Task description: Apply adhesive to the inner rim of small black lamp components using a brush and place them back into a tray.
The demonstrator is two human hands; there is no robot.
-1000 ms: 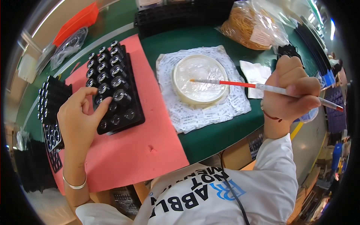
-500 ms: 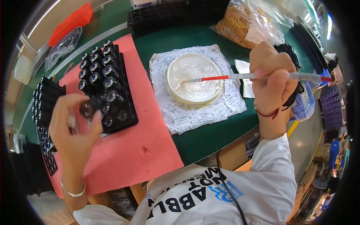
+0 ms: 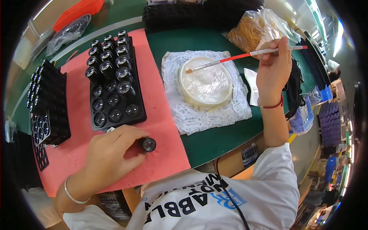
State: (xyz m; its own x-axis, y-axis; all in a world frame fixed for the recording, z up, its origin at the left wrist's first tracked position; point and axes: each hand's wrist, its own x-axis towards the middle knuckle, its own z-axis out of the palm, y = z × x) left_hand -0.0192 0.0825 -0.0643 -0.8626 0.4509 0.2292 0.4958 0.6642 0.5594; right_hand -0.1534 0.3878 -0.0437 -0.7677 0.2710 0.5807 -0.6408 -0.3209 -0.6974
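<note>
Low in the frame, left of centre, the left hand is lying knuckles-up on the pink mat, wrist and bangle toward the lower left, its fingers curling around a small black lens. The lens is sitting on the mat just past the fingertips, its short barrel lying roughly level and its glass face pointing right and slightly toward the camera. Just above the hand, a black tray is resting on the mat, its long axis running up the frame; lenses are standing in its upper rows. At the left edge, a stack of trays is sitting partly off the mat. Toward the centre right, a round dish covered in clear film is resting on a white printed sheet on the green table. Over it, the right hand is rising from a near-vertical forearm, pinching a thin brush near its rear end. The brush is lying almost level, its tip pointing left and slightly down above the dish's upper left rim. Farther back, at upper right, a clear bag of yellowish bands is lying.
</note>
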